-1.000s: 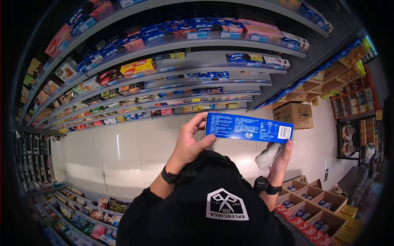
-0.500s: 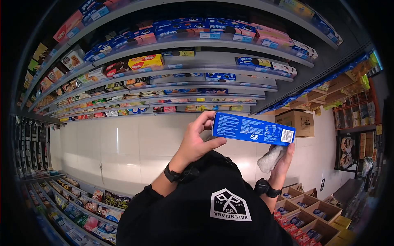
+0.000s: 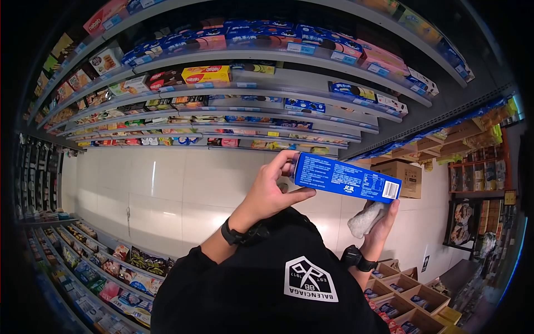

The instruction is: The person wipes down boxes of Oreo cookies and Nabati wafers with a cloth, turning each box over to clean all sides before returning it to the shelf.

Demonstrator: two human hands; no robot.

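A long blue box with white print and a barcode at its right end is held up in front of my chest, tilted down to the right. My left hand grips its left end, with the thumb below and the fingers at the top edge. At the box's right end, the thumb of my right hand touches the lower corner. A crumpled grey-white cloth is held in my right hand, just under the box. The right fingers are partly hidden by the box and cloth.
Shelves of boxed snacks span the top. A cardboard box stands on the floor behind the blue box. More packaged goods fill the lower left shelves, and a divided wooden display is at the lower right.
The blue box and my left hand have shifted slightly right, and the box tilts a little more. The view of the shelves has turned slightly. Both hands keep their hold.
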